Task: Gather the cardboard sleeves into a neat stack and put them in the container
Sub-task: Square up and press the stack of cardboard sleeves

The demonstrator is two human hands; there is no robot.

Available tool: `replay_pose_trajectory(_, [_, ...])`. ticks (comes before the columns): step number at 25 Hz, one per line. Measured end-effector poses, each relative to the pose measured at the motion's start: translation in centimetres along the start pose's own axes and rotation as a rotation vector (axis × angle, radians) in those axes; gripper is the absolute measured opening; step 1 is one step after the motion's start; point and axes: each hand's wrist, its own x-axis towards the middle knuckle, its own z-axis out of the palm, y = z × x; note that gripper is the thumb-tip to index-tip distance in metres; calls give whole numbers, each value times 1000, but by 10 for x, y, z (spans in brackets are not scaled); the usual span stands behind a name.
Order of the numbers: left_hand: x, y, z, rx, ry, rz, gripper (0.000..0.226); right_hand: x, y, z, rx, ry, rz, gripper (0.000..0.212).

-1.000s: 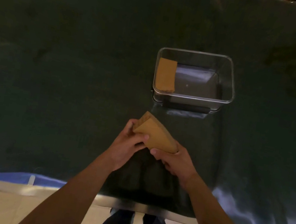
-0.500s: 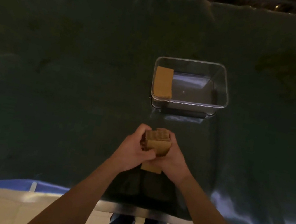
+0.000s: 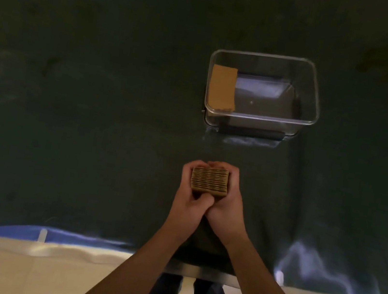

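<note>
A stack of brown cardboard sleeves (image 3: 210, 180) stands on end between both hands, its ridged edges facing up at me. My left hand (image 3: 188, 197) wraps its left side and my right hand (image 3: 228, 203) wraps its right side, fingers closed over the far edge. Further back and slightly to the right sits a clear plastic container (image 3: 314, 100). Inside it, another brown stack of sleeves (image 3: 222, 88) lies against the left wall.
A dark green cloth (image 3: 80, 103) covers the table. Its near edge (image 3: 203, 273) runs just in front of my legs, with pale floor below. Wrinkles with pale glare lie at the near right (image 3: 308, 266).
The stack has been turned from a tilted flat hold to standing on end. Both hands have closed in around it and squared it up.
</note>
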Motion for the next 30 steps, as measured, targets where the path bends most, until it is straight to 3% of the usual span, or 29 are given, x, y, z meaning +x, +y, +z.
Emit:
replay_pose_trajectory(5, [-6, -3, -2, -5, -20, -118, 56, -2, 5, 4, -49, -43, 56, 60])
replay_pose_trajectory(7, [-6, 1, -4, 33, -56, -86, 58, 0, 6, 1, -37, -59, 52, 59])
replay_pose_trajectory(9, [-6, 5, -10, 134, -103, 22, 73, 1, 7, -1, -30, -63, 30, 62])
replay_pose_trajectory(11, [-7, 10, -17, 296, -126, 127, 91, 0, 6, -3, -26, -72, 24, 63])
replay_pose_trajectory(15, [-22, 21, -23, 787, 166, 633, 95, 0, 10, -2, 52, -91, -12, 59])
replay_pose_trajectory(17, [-28, 22, -11, 1072, 93, 729, 92, -1, 11, 1, 155, -75, 29, 49])
replay_pose_trajectory(19, [-28, 18, -3, 1302, -29, 683, 89, 0, 10, 4, 159, -37, 38, 43])
replay_pose_trajectory(23, [-29, 21, -8, 1289, 38, 637, 90, 0, 9, 4, 180, -45, 39, 58])
replay_pose_trajectory(27, [-29, 20, -10, 1366, -53, 635, 85, 1, 8, 5, 138, -43, 36, 47])
replay_pose_trajectory(30, [-27, 24, -10, 1288, 1, 682, 81, 2, 9, 6, 150, -29, 40, 46])
